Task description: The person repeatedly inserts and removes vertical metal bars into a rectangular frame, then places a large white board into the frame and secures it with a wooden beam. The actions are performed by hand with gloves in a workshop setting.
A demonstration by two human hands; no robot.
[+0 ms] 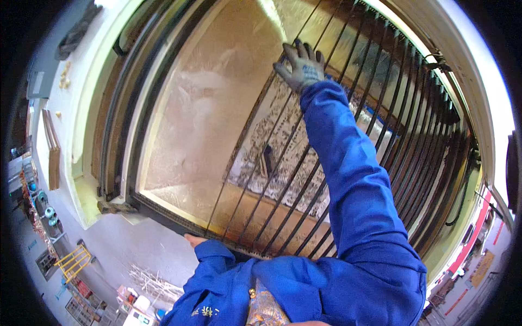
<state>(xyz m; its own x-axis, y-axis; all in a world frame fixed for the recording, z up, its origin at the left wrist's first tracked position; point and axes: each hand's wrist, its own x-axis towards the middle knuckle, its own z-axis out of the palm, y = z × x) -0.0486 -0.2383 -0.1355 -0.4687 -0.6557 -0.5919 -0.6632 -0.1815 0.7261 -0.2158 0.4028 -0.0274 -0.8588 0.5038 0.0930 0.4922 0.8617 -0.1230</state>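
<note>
Head view: your right hand (304,66), in a grey glove, is at the upper middle of the frame with its fingers spread wide and nothing gripped. It lies over the upper edge of the speckled sheet (274,127), among the black bars (429,136); you cannot tell from here how firmly it presses. That sheet sits at the centre of the frame, behind the bars, with a small dark piece (266,162) against it. Your left hand (193,239) is just below the frame's centre-left, beside the lower edge of the dark border (163,214); the sleeve hides most of it, so you cannot tell whether it grasps anything. A smooth brown panel (201,98) fills the upper left of centre. Wooden strips (51,152) stand at the far left, and a yellow rack (75,263) shows at the lower left, near thin pale sticks (155,282) on the floor
</note>
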